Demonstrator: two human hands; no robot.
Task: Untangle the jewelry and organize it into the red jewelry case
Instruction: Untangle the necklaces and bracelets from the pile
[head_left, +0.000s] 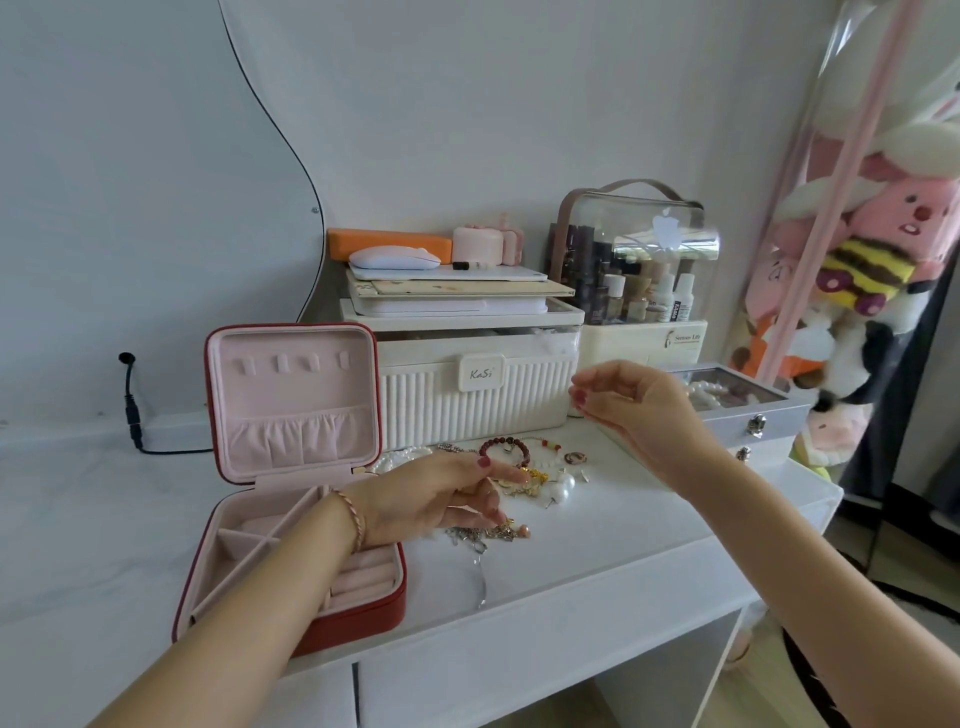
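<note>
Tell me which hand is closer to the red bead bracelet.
Left. The left hand lies just below and left of the bracelet, fingertips nearly reaching it. The right hand is raised above and to its right.

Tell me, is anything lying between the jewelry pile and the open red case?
Only the left hand and its forearm, which reach across the red case to the jewelry pile. The strip of white tabletop between pile and case shows nothing else, and the case's lid stands open.

Left hand (441, 493) low, right hand (634, 405) raised, pinching.
</note>
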